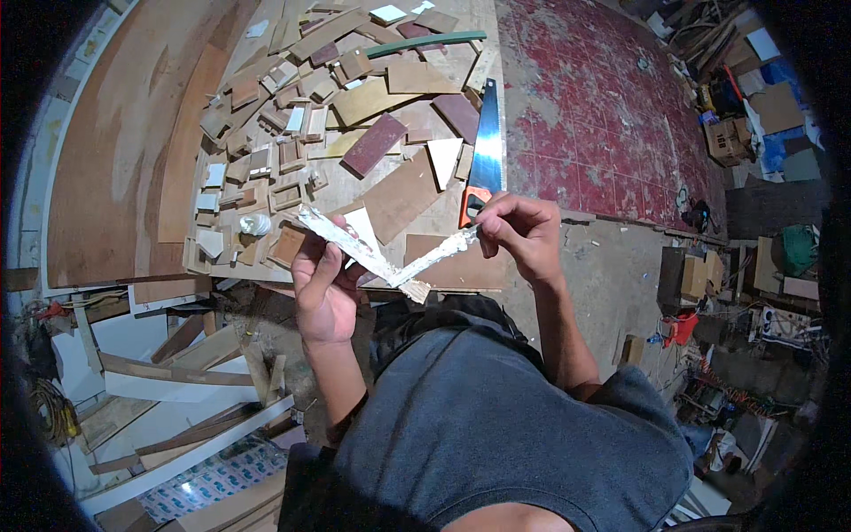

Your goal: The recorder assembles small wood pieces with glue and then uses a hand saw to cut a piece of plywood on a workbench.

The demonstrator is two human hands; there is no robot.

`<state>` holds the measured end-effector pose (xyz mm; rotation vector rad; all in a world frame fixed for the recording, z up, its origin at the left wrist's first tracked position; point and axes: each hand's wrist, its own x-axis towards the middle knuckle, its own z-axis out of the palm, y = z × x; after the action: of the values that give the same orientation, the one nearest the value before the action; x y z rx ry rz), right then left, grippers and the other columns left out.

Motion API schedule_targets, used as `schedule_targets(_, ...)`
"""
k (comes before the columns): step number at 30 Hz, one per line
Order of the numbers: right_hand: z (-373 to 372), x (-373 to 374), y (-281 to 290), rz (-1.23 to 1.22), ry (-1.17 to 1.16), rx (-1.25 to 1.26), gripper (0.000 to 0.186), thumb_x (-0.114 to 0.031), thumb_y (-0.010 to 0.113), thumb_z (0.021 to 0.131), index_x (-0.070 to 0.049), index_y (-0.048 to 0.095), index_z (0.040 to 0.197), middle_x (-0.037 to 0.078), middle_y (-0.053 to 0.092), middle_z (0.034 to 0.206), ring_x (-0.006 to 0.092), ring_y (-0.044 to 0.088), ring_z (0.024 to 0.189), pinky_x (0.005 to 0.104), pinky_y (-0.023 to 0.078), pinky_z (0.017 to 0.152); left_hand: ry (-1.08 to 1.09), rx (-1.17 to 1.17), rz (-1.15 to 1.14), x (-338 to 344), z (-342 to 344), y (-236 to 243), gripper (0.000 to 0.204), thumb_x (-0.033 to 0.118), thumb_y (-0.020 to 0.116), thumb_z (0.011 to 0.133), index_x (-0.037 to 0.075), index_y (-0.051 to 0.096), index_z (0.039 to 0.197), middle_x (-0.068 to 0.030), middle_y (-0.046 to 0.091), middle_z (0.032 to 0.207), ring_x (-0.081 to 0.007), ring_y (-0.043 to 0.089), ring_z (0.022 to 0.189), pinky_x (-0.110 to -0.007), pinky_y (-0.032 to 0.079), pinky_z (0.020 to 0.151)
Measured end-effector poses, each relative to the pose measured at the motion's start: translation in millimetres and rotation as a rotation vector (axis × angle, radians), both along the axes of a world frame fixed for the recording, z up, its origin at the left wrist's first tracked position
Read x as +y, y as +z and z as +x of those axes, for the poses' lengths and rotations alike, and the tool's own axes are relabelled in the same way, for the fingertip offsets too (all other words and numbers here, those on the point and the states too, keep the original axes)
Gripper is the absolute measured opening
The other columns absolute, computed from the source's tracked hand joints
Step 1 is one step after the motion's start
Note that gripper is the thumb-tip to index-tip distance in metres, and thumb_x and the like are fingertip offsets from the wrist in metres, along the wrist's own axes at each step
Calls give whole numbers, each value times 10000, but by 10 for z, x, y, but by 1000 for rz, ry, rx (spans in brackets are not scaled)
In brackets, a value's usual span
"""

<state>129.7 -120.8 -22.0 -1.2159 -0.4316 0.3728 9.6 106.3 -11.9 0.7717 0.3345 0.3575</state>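
My left hand (pixel 324 288) is closed round a narrow piece of wood (pixel 347 243) with a ragged white face. From its lower end a thin, rough white strip (pixel 436 255) slants up to the right, so the two form a V. My right hand (pixel 525 232) pinches the far end of that strip between thumb and fingers. Pale bare wood shows at the splintered tip where the two meet. Just beyond my right hand lies a handsaw (pixel 487 146) with an orange handle, its blade pointing away from me.
Wood offcuts (pixel 376 144) and small wooden box-like pieces (pixel 292 154) cover the worktable (pixel 425 208). A green curved strip (pixel 427 43) lies at the back. Boards and scraps (pixel 177 381) are piled at lower left. Cardboard boxes (pixel 729 142) and clutter line the right side.
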Motion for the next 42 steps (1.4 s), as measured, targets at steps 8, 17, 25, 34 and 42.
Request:
schedule_targets(8,6,-220,-9,-37,76,-50,102,-22,654,872,35,655,788,81,629,717,90,578,561,219,461,472,-27,-36,-37,-201,-21,42,318,137,607,917,-21,559,1190,-84,629,1031,-174,640,901,-319,561,784)
schedule_targets(17,33,-309,-74,46,228,13,135,-51,644,893,36,637,791,75,613,691,97,560,532,231,451,459,42,-3,-62,-320,-163,46,328,150,602,920,-20,557,1197,-91,631,1009,-187,648,858,-309,552,782)
schedule_targets(25,74,-244,-57,15,216,44,149,-69,656,895,22,639,779,50,597,644,92,561,522,230,451,449,3,-63,-66,-464,-195,61,330,132,602,917,-18,546,1206,-100,627,1011,-196,648,875,-328,551,804)
schedule_targets(34,141,-410,-39,-54,343,44,198,-94,665,896,12,627,733,24,580,604,76,542,490,224,417,428,34,-105,-58,-518,-243,40,321,125,596,920,-14,548,1205,-104,631,1009,-204,650,872,-337,553,801)
schedule_targets(42,128,-374,-30,-86,433,73,229,-113,673,896,-3,607,706,11,563,585,66,538,484,215,400,420,114,-113,-28,-485,-336,74,329,123,604,914,-11,550,1209,-102,630,1004,-214,642,878,-343,539,794)
